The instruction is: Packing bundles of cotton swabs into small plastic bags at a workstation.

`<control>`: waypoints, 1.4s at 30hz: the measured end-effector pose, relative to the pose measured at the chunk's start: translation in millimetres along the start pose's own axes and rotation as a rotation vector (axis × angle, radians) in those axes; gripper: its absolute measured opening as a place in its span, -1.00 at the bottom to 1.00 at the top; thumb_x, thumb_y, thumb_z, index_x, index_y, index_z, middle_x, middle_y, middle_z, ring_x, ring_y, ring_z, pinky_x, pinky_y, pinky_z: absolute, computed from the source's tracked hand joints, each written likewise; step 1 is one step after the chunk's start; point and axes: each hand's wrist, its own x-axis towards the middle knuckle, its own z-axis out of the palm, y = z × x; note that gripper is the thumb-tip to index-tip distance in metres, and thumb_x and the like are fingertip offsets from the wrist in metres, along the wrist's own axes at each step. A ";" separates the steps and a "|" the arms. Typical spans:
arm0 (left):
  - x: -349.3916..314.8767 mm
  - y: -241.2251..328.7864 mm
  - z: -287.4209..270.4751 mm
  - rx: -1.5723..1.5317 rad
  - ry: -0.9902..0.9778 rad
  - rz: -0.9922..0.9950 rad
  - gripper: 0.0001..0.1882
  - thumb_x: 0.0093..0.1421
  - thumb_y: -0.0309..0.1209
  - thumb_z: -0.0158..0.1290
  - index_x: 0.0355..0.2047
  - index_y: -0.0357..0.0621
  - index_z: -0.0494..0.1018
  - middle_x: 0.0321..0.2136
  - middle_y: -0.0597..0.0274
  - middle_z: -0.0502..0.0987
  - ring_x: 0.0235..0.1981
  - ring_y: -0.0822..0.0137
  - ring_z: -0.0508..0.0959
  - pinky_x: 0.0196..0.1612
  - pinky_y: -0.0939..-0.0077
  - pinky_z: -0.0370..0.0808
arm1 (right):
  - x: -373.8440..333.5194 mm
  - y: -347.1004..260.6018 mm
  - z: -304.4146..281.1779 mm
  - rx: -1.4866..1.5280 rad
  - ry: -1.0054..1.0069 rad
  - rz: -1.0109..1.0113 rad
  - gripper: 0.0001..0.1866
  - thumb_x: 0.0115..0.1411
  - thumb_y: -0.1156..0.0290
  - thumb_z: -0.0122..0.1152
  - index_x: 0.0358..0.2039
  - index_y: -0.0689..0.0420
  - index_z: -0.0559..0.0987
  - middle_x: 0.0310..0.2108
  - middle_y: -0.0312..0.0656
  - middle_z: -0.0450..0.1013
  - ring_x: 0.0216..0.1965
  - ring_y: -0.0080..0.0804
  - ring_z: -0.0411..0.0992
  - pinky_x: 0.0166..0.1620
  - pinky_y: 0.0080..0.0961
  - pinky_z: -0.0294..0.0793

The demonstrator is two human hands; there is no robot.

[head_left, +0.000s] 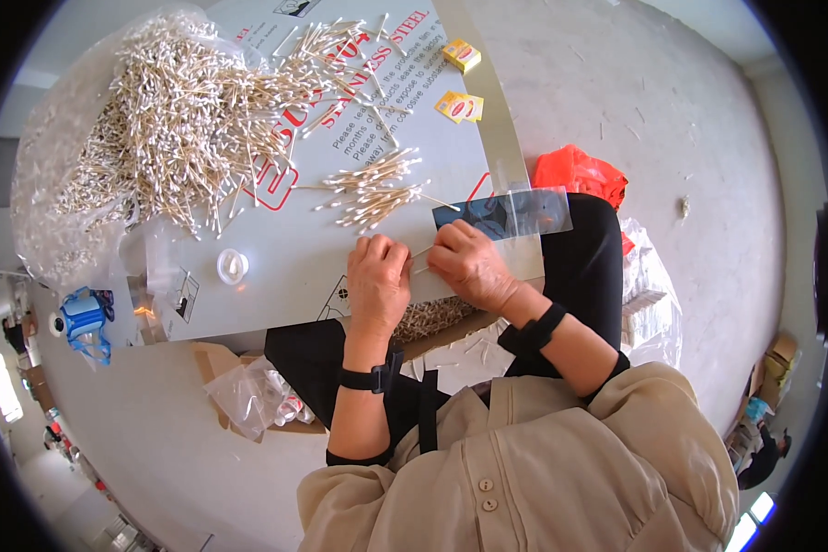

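Note:
My left hand (378, 276) and my right hand (472, 262) are close together above the table's near edge. Both have their fingers pinched closed. Thin, pale lines show in the small gap between them; whether these are swab sticks or the edge of clear plastic I cannot make out. Just beyond the hands lies a small heap of cotton swabs (374, 190), roughly lined up. Next to my right hand, a stack of dark, clear-ended plastic pouches (469, 219) reaches to the table's right edge, with one swab tip lying against it.
A big clear bag (41, 198) spills a mound of cotton swabs (170, 120) over the table's left. A small round tub (233, 267) stands in front. Yellow boxes (462, 55) and cards (458, 106) lie far right. Below sits a carton of swabs (432, 319); a red bag (580, 175) is at right.

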 end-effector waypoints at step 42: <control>31.3 -31.2 -1.0 -0.110 0.160 -0.206 -0.84 0.00 -0.63 0.17 -0.39 -0.15 0.50 -0.41 0.20 0.49 -0.28 0.09 0.50 -0.24 0.26 0.47 | 25.4 17.9 0.7 0.038 0.098 0.110 -0.82 -0.12 0.47 0.36 -0.52 0.12 0.50 -0.36 -0.23 0.36 -0.24 -0.20 0.39 -0.14 -0.31 0.45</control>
